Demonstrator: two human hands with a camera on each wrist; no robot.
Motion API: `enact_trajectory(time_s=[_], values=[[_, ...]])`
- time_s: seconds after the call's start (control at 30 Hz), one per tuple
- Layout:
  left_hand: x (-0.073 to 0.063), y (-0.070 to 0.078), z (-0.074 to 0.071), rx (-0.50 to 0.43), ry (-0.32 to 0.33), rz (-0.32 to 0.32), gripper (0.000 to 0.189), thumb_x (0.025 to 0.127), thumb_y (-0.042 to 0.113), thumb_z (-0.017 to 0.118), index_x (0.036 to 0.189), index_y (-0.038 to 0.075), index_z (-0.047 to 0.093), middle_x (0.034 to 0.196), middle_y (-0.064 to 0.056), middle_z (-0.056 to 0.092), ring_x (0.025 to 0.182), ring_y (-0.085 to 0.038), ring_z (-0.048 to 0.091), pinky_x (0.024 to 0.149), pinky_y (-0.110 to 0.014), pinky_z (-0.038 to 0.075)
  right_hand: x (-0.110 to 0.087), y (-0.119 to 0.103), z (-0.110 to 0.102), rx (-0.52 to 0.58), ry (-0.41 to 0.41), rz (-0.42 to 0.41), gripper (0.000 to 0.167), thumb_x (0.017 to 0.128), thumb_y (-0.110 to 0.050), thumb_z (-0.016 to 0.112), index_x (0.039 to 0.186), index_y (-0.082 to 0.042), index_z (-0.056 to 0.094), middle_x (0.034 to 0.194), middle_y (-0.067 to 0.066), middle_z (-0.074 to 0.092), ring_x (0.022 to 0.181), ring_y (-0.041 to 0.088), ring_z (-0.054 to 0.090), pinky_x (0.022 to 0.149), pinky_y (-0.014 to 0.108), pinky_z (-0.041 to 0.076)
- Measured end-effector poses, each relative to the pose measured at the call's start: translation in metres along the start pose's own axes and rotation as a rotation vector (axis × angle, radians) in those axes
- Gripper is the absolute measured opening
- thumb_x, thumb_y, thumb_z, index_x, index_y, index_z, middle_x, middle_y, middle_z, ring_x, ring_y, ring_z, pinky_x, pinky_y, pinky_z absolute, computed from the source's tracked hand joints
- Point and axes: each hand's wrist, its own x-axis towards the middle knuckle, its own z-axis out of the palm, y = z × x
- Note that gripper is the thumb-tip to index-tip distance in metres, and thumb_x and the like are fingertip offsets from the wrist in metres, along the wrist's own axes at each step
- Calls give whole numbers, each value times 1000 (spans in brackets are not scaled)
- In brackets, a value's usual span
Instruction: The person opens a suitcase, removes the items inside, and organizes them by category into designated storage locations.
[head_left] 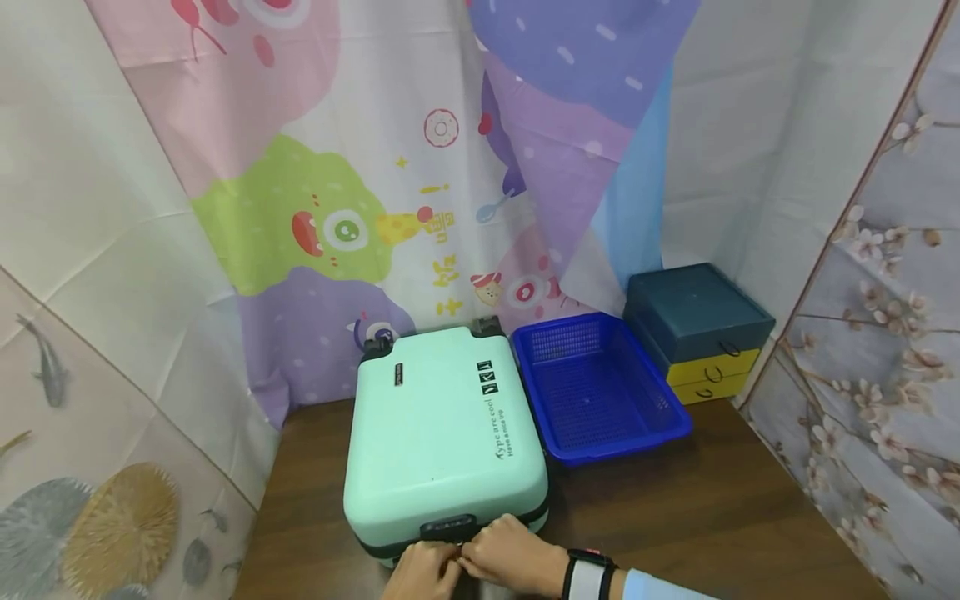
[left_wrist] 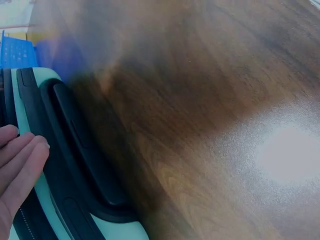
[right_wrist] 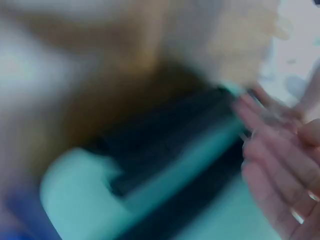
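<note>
The suitcase (head_left: 427, 433) is laid flat on the table (head_left: 675, 517), apparently so its near, dark seam (left_wrist: 36, 222) can be reached by the left hand (head_left: 423, 570) and right hand (head_left: 512, 552), held close together there, though whether anything is pinched cannot be told.

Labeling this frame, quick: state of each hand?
Left hand: at the suitcase; grip can't be told.
Right hand: also at the suitcase; grip can't be told.

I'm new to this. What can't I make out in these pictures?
Head: what, if anything, the right hand pinches, hidden by its fingers.
Head: part of the left hand, cut off by the bottom edge.
Head: any contents of the suitcase, which covers them.
Left wrist: part of the blue basket, cut off by the left edge.
Right wrist: fine detail of the handle, blurred.
</note>
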Motion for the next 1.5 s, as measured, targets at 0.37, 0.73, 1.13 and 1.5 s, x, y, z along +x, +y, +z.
enact_trajectory(time_s=[0.37,0.73,1.13,1.5], values=[[-5,-11,5,199,182,228,12,79,-5,72,79,7,69,53,15,39,49,10,22,42,-10,27,33,49,-41,-224,270,71,53,100,-50,49,140,-16,56,147,9,49,135,34,43,109,57,29],[-15,-11,19,338,327,207,23,78,5,78,90,13,60,53,15,41,43,9,24,38,-10,23,5,62,-18,-240,119,149,64,99,-59,43,151,-21,44,154,8,40,141,40,34,109,63,23],[-36,-29,5,410,438,135,33,71,6,84,83,17,55,52,19,29,47,7,14,37,-13,19,10,59,-22,-234,89,148,65,99,-58,44,152,-21,41,156,8,37,142,39,31,110,63,23],[-53,-38,-22,374,288,-47,26,79,1,72,81,16,50,54,17,37,44,2,21,38,-20,24,12,62,-24,-255,98,149,64,99,-58,44,152,-21,42,156,9,37,141,40,32,110,63,23]])
